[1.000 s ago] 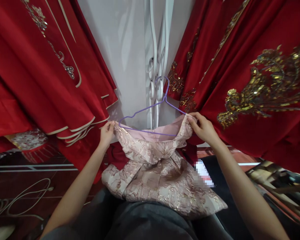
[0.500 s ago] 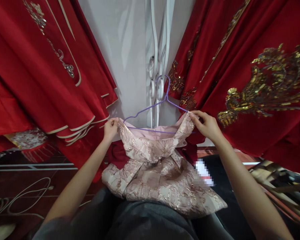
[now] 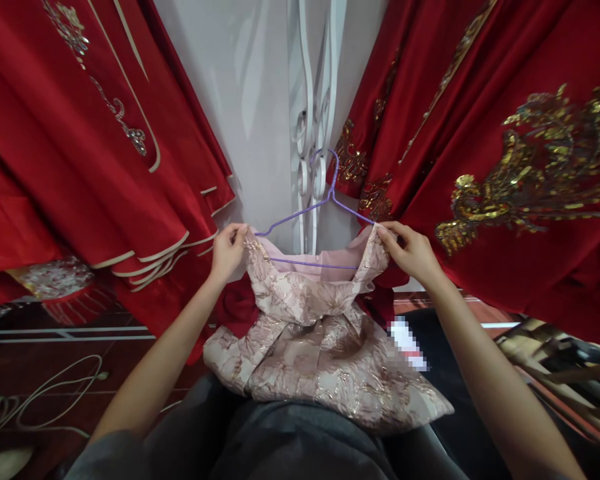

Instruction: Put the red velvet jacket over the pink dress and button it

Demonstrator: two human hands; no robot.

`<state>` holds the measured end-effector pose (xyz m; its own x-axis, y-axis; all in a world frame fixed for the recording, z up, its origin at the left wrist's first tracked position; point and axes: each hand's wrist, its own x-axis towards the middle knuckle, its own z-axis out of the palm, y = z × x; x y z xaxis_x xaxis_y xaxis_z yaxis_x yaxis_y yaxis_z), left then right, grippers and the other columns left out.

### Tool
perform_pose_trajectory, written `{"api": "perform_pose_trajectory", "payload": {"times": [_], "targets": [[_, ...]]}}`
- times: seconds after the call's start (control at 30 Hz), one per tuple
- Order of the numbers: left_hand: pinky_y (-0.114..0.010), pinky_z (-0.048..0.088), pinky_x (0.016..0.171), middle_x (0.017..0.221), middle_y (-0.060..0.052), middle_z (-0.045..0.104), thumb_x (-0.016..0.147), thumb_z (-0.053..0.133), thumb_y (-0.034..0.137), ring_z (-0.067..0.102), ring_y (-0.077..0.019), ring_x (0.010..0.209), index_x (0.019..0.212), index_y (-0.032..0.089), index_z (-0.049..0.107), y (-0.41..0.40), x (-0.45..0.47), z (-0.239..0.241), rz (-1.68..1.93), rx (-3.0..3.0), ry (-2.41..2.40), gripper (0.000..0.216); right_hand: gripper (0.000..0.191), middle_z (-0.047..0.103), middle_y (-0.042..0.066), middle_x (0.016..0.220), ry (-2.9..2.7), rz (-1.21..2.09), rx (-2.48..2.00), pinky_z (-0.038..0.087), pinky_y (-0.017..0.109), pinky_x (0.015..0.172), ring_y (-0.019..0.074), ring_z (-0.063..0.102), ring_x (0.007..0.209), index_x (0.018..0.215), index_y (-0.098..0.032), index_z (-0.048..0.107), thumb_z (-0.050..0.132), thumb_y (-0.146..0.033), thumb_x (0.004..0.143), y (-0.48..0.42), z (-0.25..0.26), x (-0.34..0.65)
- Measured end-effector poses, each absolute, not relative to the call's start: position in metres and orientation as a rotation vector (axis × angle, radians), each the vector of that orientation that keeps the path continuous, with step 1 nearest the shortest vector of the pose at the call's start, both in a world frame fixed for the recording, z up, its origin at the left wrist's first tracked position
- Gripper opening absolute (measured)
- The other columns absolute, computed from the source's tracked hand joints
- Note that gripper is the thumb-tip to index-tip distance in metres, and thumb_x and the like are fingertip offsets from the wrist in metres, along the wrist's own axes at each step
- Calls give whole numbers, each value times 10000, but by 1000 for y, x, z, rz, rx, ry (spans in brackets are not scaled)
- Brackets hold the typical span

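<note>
A pink and gold brocade dress (image 3: 310, 353) lies across my lap, its neckline spread toward the wall. My left hand (image 3: 229, 252) is closed, pinching its left shoulder strap. At the other strap, my right hand (image 3: 409, 248) pinches the fabric between thumb and fingers. A purple hanger (image 3: 333, 193) sits with both arms reaching to the straps. Its lower bar crosses the open neckline, in front of the pale pink lining. The hanger's hook is up against the white scrolled metalwork; I cannot tell if it is hooked there.
Red garments with silver beading (image 3: 125, 127) hang at left. On the right hang red garments with gold sequin embroidery (image 3: 500, 187). A white cable (image 3: 45, 387) is coiled on the dark red floor at lower left. Slatted items (image 3: 555, 367) lie at lower right.
My left hand has moved slightly up and right with its strap, which now sits over the hanger's left end. My right hand has stayed nearly in place.
</note>
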<state>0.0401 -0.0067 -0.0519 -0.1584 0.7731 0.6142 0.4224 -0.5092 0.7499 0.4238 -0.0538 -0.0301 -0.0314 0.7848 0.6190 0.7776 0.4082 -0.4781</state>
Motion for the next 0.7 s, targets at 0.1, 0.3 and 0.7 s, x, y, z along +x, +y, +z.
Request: {"api": "perform_pose_trajectory", "payload": {"times": [0.1, 0.3, 0.7], "targets": [[-259, 466, 673, 763, -47, 676, 794, 567, 529, 616, -175, 717, 813, 153, 629, -7, 18, -63, 1658, 1751, 1362, 381, 374, 718, 54, 904, -1788, -1, -1353, 470, 329, 735, 227, 643, 795, 1053, -236, 685, 471, -504, 902, -53, -29, 424], [-261, 485, 711, 815, -46, 687, 826, 574, 482, 631, -164, 748, 852, 155, 640, -16, 32, -40, 1525, 1987, 1225, 334, 380, 710, 39, 847, -1817, 23, -1337, 456, 295, 697, 208, 636, 756, 1028, -219, 678, 443, -495, 917, -53, -28, 419], [-371, 480, 932, 1133, -126, 672, 926, 373, 432, 646, -205, 1016, 1195, 154, 567, 9, 28, -19, 1256, 2190, 1178, 433, 352, 680, 35, 802, -1846, -3, -1343, 440, 273, 684, 195, 626, 729, 1023, -216, 648, 412, -464, 940, -52, -26, 423]]}}
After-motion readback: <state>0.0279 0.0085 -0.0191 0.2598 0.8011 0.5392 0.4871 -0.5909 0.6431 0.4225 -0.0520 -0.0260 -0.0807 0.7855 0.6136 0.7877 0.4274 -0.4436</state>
